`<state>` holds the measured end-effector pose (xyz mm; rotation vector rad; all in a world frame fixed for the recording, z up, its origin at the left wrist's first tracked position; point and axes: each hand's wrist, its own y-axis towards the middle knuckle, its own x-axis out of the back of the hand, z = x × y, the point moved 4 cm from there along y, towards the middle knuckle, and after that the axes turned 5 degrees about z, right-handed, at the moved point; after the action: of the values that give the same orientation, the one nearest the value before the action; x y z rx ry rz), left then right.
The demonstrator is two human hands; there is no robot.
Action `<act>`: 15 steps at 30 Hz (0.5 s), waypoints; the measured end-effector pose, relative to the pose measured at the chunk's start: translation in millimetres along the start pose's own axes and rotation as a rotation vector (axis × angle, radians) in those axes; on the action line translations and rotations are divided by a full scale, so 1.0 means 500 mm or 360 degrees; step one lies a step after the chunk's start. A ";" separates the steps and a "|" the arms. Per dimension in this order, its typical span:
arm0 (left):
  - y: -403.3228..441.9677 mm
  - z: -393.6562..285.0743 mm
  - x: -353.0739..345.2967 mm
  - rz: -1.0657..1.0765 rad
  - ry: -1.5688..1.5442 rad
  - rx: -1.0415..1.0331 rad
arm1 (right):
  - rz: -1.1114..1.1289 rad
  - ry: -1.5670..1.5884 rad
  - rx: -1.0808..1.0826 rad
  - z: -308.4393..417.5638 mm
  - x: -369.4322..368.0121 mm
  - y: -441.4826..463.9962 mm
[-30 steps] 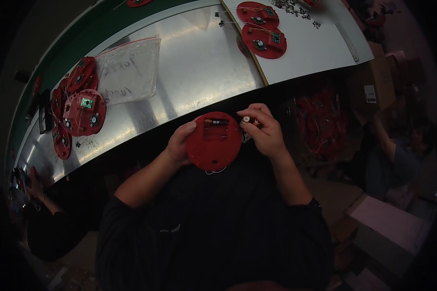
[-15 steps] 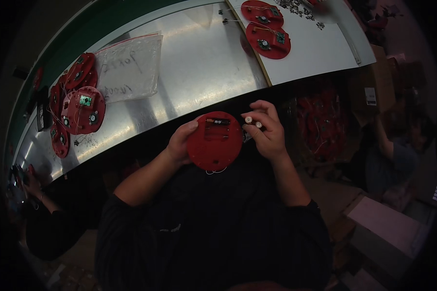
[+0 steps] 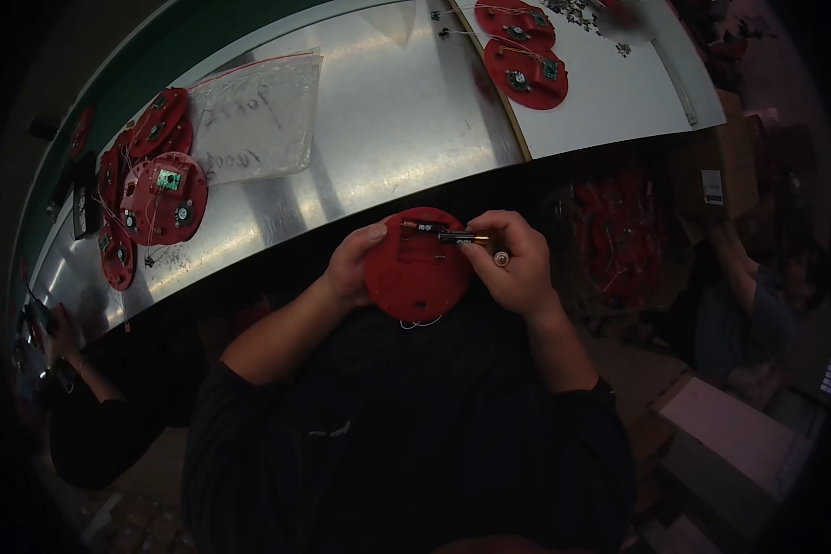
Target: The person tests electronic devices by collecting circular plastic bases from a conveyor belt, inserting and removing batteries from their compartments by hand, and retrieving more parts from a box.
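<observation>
My left hand grips the left edge of a round red plastic housing, its thumb on the upper face. Two thin white wires hang from the housing's lower edge. One dark battery lies at the top of its rectangular battery compartment. My right hand pinches a second battery between thumb and index finger, level and over the compartment's right side. Another battery is tucked in the same hand, its pale end showing. Whether the pinched battery touches the compartment I cannot tell.
A metal worktable holds red housings with circuit boards and a clear plastic bag. More housings lie on a white board. A bag of red parts and a cardboard box stand right. Other people work on both sides.
My right hand has moved left to the housing and turned one battery level over the compartment. The other battery stays in that hand. My left hand still holds the housing.
</observation>
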<state>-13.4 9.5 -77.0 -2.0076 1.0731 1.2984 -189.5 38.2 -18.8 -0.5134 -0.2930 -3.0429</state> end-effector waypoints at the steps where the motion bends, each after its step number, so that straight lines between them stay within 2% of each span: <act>1: 0.000 -0.002 0.000 0.0016 0.0017 0.0008 | -0.0042 0.0044 -0.0102 -0.004 0.000 -0.002; 2: -0.001 -0.003 -0.001 0.0032 0.0035 0.0015 | -0.0037 0.0043 -0.0104 -0.007 0.004 -0.001; 4: 0.000 -0.005 -0.002 0.0030 0.0030 0.0010 | -0.0044 -0.0087 0.0136 -0.005 0.019 0.005; 7: 0.001 -0.005 0.002 0.0051 0.0026 0.0008 | -0.0005 -0.0247 0.0318 0.012 0.010 0.006; 11: 0.004 0.001 0.014 0.0096 0.0012 -0.0015 | 0.0046 -0.0336 0.0370 0.025 -0.027 0.008; 13: 0.001 0.004 0.018 0.0074 0.0020 0.0002 | 0.0118 -0.0582 0.0515 0.031 -0.041 0.010; 15: 0.000 0.003 0.018 0.0054 0.0029 0.0019 | 0.0194 -0.0662 0.0489 0.035 -0.041 0.014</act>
<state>-12.1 7.5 -85.9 -2.0042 1.1249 1.2902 -163.7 34.8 -7.8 -1.0857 -0.6998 -2.6760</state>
